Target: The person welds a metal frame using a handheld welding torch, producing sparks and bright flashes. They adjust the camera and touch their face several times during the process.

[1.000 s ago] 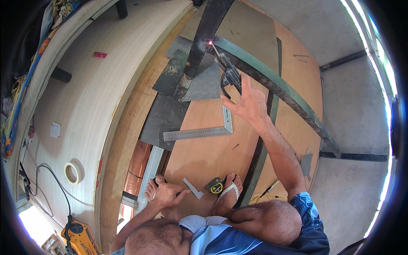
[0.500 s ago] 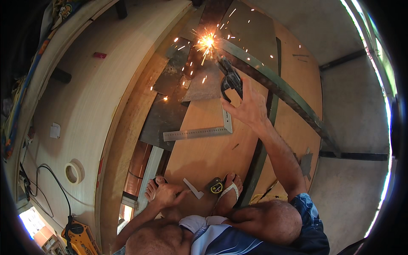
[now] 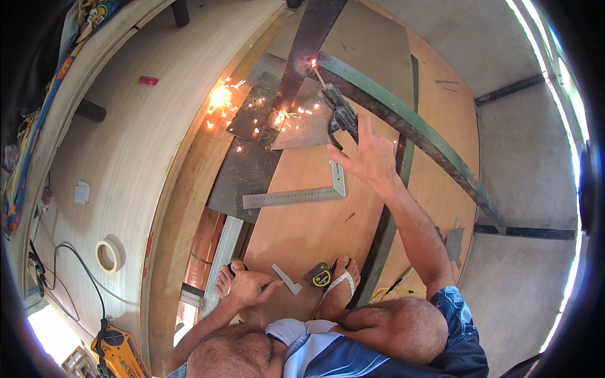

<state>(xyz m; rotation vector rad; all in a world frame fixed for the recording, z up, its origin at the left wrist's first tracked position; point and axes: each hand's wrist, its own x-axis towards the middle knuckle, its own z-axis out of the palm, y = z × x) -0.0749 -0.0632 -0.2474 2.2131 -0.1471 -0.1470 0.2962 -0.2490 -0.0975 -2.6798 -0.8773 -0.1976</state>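
Brown wood-grain boards (image 3: 309, 236) spread beneath the work, a grey wall (image 3: 529, 164) along their right edge and a pale panel (image 3: 148, 145) along their left. The panel carries a roll of tape (image 3: 116, 259) and a pink lighter (image 3: 149, 81). Toward the boards' upper edge, a green bar (image 3: 403, 113) meets a dark bar (image 3: 318, 31). The right hand's (image 3: 373, 154) grip is closed around an electrode holder (image 3: 343, 116), its rod (image 3: 320, 77) at the glowing joint; sparks (image 3: 220, 97) flare leftward. Near the lower edge, the left hand's (image 3: 247, 290) grip is half curled, thumb apart.
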